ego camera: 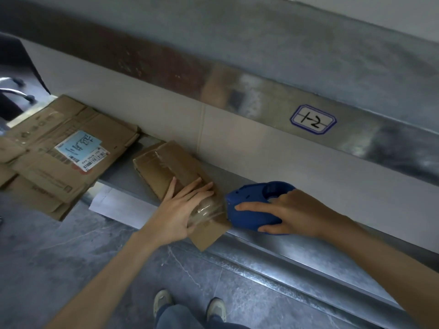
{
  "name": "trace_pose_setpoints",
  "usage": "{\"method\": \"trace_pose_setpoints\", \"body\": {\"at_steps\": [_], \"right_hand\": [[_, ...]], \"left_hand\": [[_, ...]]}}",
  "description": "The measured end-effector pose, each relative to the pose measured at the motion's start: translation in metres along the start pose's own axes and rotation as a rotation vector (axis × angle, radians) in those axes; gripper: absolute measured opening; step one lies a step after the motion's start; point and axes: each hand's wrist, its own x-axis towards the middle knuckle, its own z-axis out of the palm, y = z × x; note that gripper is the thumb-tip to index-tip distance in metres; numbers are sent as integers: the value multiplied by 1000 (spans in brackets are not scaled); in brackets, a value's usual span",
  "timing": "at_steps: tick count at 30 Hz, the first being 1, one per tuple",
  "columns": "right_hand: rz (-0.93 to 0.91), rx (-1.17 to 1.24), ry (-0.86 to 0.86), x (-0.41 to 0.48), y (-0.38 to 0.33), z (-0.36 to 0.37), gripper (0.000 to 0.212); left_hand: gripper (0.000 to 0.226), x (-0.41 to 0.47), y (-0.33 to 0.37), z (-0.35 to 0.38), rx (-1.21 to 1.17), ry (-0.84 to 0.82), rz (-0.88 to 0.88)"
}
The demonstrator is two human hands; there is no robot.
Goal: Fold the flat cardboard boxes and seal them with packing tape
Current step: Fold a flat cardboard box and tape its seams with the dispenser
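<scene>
A small folded cardboard box lies on a metal shelf, with clear tape along its top seam. My left hand presses flat on the near end of the box, fingers straight. My right hand grips a blue tape dispenser at the box's near right corner. A stretch of clear tape runs from the dispenser over the box end, under my left hand.
A stack of flat cardboard boxes with a blue and white label lies at the left end of the shelf. A white sheet sits beside the box. A steel rail carries a sticker reading 1-2. My shoes stand on grey floor.
</scene>
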Motion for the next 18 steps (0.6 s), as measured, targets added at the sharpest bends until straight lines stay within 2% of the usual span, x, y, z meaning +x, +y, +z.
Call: {"method": "trace_pose_setpoints", "body": {"at_steps": [8, 14, 18], "right_hand": [[-71, 55, 31, 20, 5, 15, 67], [-76, 15, 0, 17, 18, 12, 64], [-40, 21, 40, 16, 30, 5, 66]], "left_hand": [[96, -16, -3, 3, 168, 69, -36], [89, -18, -6, 4, 127, 87, -55], [90, -18, -4, 4, 111, 79, -70]]}}
